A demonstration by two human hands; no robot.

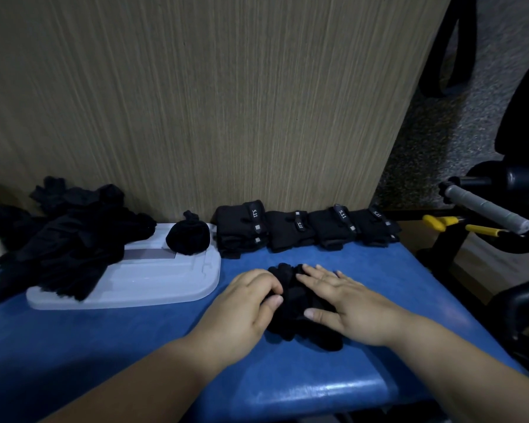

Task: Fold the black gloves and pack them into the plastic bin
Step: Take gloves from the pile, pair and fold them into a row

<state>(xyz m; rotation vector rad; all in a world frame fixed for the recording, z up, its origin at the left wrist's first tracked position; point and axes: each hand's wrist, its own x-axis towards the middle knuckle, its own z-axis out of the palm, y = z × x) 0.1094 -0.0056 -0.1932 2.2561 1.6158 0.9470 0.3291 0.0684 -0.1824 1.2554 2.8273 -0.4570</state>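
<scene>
The left hand (247, 298) and right hand (347, 303) cover the middle of the black glove (306, 332), so its fold cannot be made out. The loose glove pile (64, 242) hides the left part of the translucent lid (153, 282); the label on the rightmost folded glove (379, 228) is too small to read.

Table top (135, 346) is smooth blue with a bit of shine, looks like plastic or vinyl. Wall panel (196, 102) behind is matt wood grain, finely streaked. The lid (153, 279) is frosted see-through plastic. The loose glove (292, 300), pile of gloves (68, 239) and folded gloves (303, 228) are all soft matt black cloth, the folded ones with woven-looking tags. The bar (486, 209) has a grey rough-looking grip.
</scene>
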